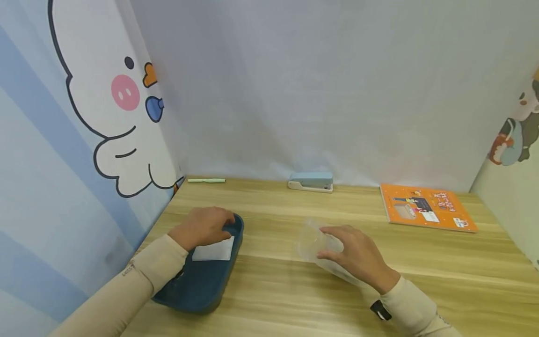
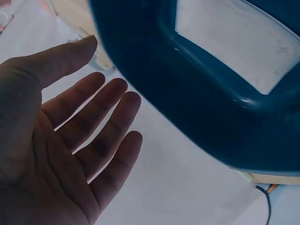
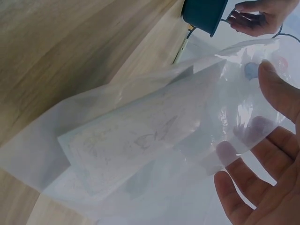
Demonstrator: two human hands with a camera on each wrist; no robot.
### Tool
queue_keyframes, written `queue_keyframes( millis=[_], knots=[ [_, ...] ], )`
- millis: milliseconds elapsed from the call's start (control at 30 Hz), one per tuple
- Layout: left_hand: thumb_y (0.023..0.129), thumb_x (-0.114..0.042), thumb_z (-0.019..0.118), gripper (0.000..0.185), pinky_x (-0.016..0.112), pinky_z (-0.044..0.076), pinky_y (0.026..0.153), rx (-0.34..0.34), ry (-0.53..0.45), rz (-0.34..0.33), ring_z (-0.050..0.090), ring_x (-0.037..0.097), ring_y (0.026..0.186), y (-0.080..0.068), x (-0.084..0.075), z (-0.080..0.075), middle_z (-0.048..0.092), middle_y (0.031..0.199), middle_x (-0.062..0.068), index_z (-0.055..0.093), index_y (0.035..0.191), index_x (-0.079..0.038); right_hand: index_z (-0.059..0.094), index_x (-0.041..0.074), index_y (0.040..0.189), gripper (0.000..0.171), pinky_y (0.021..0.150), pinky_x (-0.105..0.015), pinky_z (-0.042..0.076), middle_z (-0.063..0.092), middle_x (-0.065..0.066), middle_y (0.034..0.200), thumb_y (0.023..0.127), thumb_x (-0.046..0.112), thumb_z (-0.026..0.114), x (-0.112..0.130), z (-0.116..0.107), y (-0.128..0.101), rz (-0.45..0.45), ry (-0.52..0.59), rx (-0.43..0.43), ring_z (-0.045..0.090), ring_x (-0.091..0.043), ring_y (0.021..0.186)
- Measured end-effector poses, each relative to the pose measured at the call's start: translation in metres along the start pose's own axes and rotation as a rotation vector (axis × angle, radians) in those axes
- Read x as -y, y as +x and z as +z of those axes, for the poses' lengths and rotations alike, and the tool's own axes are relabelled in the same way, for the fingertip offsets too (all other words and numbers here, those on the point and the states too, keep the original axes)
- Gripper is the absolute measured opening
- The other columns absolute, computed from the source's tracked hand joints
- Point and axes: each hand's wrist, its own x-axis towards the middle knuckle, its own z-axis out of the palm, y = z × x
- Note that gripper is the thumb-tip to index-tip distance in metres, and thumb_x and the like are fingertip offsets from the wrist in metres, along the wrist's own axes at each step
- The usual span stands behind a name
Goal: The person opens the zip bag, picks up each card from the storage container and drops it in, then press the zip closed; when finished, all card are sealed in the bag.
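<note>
text: none legible — orange booklet (image 1: 427, 208) cover print too small to read

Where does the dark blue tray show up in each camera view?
Head: dark blue tray lower left, under the left hand.
Left wrist: fills the upper right.
Right wrist: small, top edge right of centre.
Shared landmark: the wooden desk.

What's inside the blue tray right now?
A white sheet lies flat inside the blue tray, near its far end. The left hand rests over the tray's far rim and covers that corner, so anything beneath it can't be seen.
</note>
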Motion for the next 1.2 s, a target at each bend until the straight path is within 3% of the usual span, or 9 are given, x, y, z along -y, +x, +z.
queue_keyframes(
  millis=[300,467,633,1000,1200],
  knots=[
    [0.087,-0.029,0.080,0.046,0.049,0.054,0.081,0.069,-0.026,-0.069,0.066,0.028,0.105,0.004,0.023,0.009,0.069,0.121,0.007,0.068,0.127,-0.010,0.072,0.011,0.123,0.056,0.081,-0.045,0.055,0.071,-0.006,0.118,0.075,0.038,0.087,0.001,-0.003,-0.001,0.027,0.019,0.017,0.067,-0.027,0.106],
    [0.085,-0.033,0.082,0.053,0.055,0.052,0.085,0.128,-0.038,-0.099,0.064,0.030,0.109,0.005,0.027,0.014,0.068,0.121,0.005,0.066,0.131,-0.012,0.072,0.011,0.123,0.056,0.082,-0.045,0.055,0.071,-0.006,0.117,0.075,0.036,0.087,0.002,-0.004,-0.002,0.033,0.021,0.010,0.067,-0.026,0.106],
    [0.081,-0.037,0.084,0.058,0.053,0.052,0.084,0.132,-0.019,-0.110,0.065,0.029,0.107,0.008,0.031,0.022,0.068,0.120,0.006,0.066,0.131,-0.013,0.072,0.011,0.122,0.056,0.081,-0.044,0.055,0.071,-0.006,0.116,0.074,0.036,0.088,0.002,-0.003,-0.003,0.037,0.015,0.012,0.067,-0.026,0.105],
    [0.069,-0.042,0.092,0.080,0.060,0.047,0.093,0.213,0.016,-0.160,0.057,0.036,0.121,0.011,0.041,0.045,0.061,0.134,0.014,0.063,0.136,-0.009,0.073,0.011,0.121,0.056,0.077,-0.044,0.056,0.072,-0.007,0.113,0.073,0.037,0.088,0.003,-0.002,-0.004,0.049,0.003,0.018,0.068,-0.025,0.101],
    [0.063,-0.040,0.096,0.081,0.054,0.051,0.089,0.227,0.044,-0.132,0.061,0.036,0.109,0.013,0.040,0.051,0.062,0.122,0.015,0.065,0.129,-0.004,0.073,0.012,0.121,0.057,0.077,-0.043,0.056,0.072,-0.006,0.113,0.073,0.037,0.088,0.002,-0.001,-0.004,0.034,-0.007,0.005,0.068,-0.025,0.102]
  ],
)
